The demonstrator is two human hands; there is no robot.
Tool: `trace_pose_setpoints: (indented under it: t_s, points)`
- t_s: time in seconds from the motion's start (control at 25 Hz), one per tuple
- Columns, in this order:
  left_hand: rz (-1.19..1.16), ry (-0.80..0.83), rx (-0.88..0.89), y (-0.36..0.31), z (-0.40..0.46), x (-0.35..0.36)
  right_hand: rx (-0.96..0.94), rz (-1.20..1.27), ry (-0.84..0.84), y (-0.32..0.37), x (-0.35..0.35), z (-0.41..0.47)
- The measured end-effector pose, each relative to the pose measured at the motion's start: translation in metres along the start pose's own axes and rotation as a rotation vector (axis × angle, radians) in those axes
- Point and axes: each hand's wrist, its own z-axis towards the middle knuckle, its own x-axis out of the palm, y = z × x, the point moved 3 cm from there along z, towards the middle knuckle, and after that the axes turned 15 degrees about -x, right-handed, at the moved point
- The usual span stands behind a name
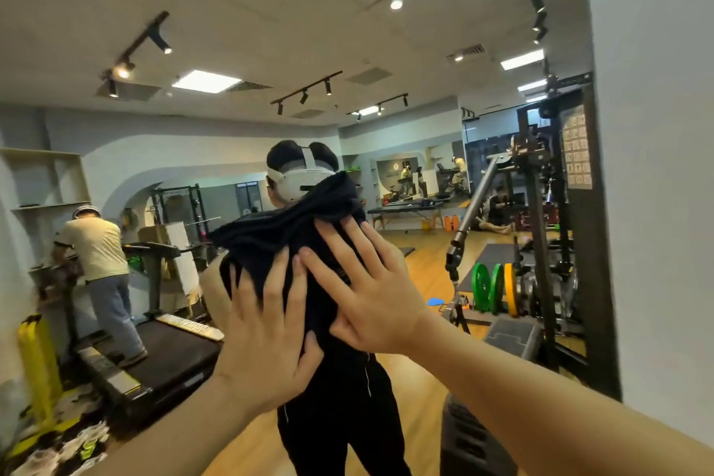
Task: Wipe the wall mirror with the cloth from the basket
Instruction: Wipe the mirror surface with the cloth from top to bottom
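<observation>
The wall mirror (386,50) fills most of the view and ends at a dark vertical edge on the right. A dark navy cloth (286,228) is bunched flat against the glass at its centre. My left hand (266,325) presses on the cloth's lower left with fingers spread upward. My right hand (367,294) presses on its lower right, fingers spread and pointing up-left. Both palms lie flat on the cloth and hold it to the mirror. The cloth covers most of my own reflection. The basket is not in view.
A plain white wall (657,166) borders the mirror on the right. Reflected in the glass are a treadmill (154,355) with a person on it at left, a weight rack with coloured plates (498,288) at right, and a wooden floor.
</observation>
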Motion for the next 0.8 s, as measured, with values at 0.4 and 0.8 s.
trace_pose_setpoints:
  t_s: [0.4, 0.8]
  points:
    - [-0.054, -0.081, 0.172, -0.261, 0.100, 0.036, 0.165, -0.160, 0.111, -0.180, -0.068, -0.198]
    - [-0.017, -0.167, 0.340, -0.364, 0.209, 0.028, 0.217, -0.167, 0.059, -0.312, -0.101, -0.246]
